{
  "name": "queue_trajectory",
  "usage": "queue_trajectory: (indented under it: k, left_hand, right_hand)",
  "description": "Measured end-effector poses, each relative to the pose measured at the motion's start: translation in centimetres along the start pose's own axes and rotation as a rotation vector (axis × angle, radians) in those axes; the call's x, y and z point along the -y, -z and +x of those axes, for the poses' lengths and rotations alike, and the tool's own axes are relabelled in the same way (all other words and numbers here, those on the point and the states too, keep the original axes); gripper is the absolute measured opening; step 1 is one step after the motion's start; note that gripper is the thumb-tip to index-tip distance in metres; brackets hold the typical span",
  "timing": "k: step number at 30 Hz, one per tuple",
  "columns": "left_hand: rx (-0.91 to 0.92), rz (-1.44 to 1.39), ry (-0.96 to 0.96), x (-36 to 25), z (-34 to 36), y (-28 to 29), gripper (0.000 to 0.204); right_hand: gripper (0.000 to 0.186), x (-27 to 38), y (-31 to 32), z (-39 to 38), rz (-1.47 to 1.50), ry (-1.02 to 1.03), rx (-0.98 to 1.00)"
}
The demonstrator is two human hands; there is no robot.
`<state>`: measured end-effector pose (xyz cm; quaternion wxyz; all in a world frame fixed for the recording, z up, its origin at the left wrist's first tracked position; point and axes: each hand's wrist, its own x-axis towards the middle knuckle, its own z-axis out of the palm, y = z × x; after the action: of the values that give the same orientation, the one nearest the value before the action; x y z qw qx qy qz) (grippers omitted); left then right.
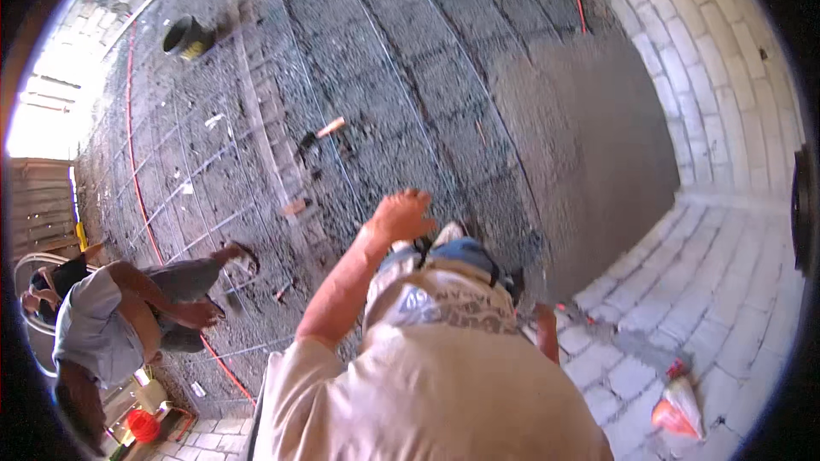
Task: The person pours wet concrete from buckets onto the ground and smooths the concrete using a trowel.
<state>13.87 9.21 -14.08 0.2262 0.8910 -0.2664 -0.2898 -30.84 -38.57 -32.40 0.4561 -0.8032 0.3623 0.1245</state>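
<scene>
My left hand (401, 215) is held out in front of my body above the ground, its fingers loosely bent and apart, with nothing visible in it. On my right side only a short part of my right arm (547, 335) shows beside my shirt; its fingers cannot be made out. Under and ahead of me lies rough, dark wet concrete (389, 111) with steel bars (376, 30) running across it. To the right, a smoothed grey concrete patch (589, 137) reaches the block wall. A tool with a light wooden handle (330, 127), probably a hammer, lies ahead of my left hand.
A co-worker (111, 307) bends low at the left, one hand near the ground. A black bucket (188, 38) stands far left. Orange conduit (130, 119) crosses the ground. Pale block walls (709, 68) rise at the right; a white and orange bag (681, 410) lies lower right.
</scene>
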Motion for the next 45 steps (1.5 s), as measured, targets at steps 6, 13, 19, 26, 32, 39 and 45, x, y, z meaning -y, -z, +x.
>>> queue_trajectory:
  k: [6,13,19,26,32,39,45]
  left_hand:
    - [-0.084,-0.116,0.117,0.9,-2.7,1.1,0.066]
    - [-0.100,-0.066,0.087,-0.3,-1.1,-1.0,0.059]
    - [-0.168,-0.054,0.102,-2.0,-1.4,0.2,0.060]
    - [-0.238,-0.135,0.102,-0.5,-0.7,-1.1,0.058]
    - [-0.260,-0.078,0.202,0.7,-3.1,-2.8,0.058]
    - [-0.322,-0.379,0.468,12.2,-1.1,-9.2,0.063]
    - [-0.220,-0.471,0.748,18.3,-3.8,-14.6,0.060]
  right_hand:
    - [0.041,15.7,-4.0,4.2,0.229,-0.359,0.078]
    - [0.042,7.1,-0.7,9.0,0.061,-0.075,-0.016]
    - [0.045,6.7,-2.1,12.5,-0.030,-0.071,0.025]
    - [0.048,2.0,-2.4,13.3,-0.530,0.561,-0.029]
    - [0.041,17.2,-3.5,9.6,-0.323,0.010,0.017]
    - [0.037,15.2,-3.7,10.9,-0.136,0.069,-0.034]
    - [0.057,18.9,-2.7,8.7,-0.194,-0.156,0.072]
